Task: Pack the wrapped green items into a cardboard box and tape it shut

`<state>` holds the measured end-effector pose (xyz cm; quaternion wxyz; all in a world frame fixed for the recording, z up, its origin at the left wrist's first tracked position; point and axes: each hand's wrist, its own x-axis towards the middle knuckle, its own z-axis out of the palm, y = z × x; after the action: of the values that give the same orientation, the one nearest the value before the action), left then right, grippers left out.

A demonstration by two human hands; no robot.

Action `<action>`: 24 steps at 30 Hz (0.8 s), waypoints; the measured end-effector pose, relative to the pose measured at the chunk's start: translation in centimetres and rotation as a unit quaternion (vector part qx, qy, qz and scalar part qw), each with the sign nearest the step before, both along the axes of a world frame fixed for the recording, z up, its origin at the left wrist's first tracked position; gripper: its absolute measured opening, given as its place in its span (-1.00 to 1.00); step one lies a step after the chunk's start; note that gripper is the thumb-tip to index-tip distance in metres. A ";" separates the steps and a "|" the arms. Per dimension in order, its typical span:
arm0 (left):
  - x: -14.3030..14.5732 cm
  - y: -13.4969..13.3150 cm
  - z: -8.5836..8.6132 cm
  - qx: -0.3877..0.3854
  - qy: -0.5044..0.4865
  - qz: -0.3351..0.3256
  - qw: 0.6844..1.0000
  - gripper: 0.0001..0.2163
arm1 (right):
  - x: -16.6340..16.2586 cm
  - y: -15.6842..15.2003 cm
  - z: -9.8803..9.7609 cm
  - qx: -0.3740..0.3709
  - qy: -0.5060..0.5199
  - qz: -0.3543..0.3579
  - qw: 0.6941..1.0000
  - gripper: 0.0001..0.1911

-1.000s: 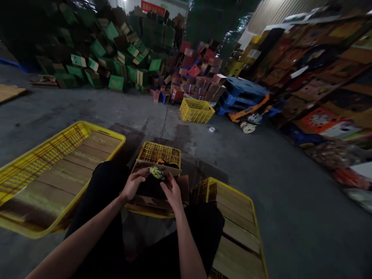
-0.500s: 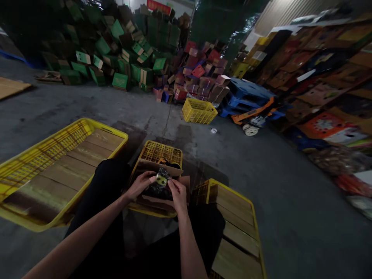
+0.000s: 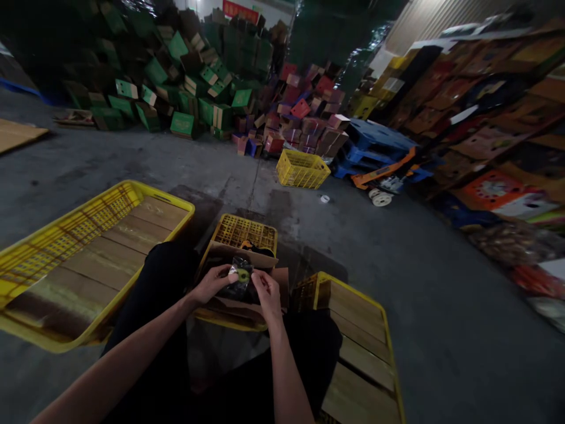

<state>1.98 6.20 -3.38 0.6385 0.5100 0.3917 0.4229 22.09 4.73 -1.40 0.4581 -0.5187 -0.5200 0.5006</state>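
Note:
Over an open cardboard box (image 3: 229,304), my two hands hold a small clear plastic bag (image 3: 241,270) with a yellow-green piece inside that shows a dark hole. My left hand (image 3: 214,284) pinches the bag's left edge between thumb and fingers. At its right edge, the fingertips of my right hand (image 3: 267,290) are closed on the plastic. The box stands on a yellow crate (image 3: 247,229) between my knees, its flaps raised. Inside it lies dark, shiny plastic, partly hidden by my hands. A black and orange item (image 3: 256,248) rests behind the back flap.
To my left a large yellow crate (image 3: 188,211) holds flat closed cartons; another yellow crate (image 3: 383,312) with cartons is at my right. Farther off stand a yellow basket (image 3: 302,171), blue pallets (image 3: 379,138), an orange pallet jack (image 3: 386,171) and heaped green boxes (image 3: 182,122).
The bagged piece has turned in my fingers and moved slightly left; it showed two dark holes before, one now. My right hand has shifted a little left with it.

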 end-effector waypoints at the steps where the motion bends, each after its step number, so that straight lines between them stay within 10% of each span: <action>1: 0.0 0.1 -0.1 -0.004 -0.001 0.013 1.000 -0.50 | -0.1 0.0 -0.1 -0.014 0.027 0.018 0.999 -0.56; 24: 0.4 0.1 -0.9 -0.146 -0.145 0.015 0.979 -0.53 | 0.2 0.0 -1.1 -0.013 -0.031 0.045 0.998 -0.63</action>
<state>2.42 6.30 -4.32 0.7495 0.3391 0.3601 0.4401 22.30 4.69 -2.48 0.4117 -0.5165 -0.5501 0.5110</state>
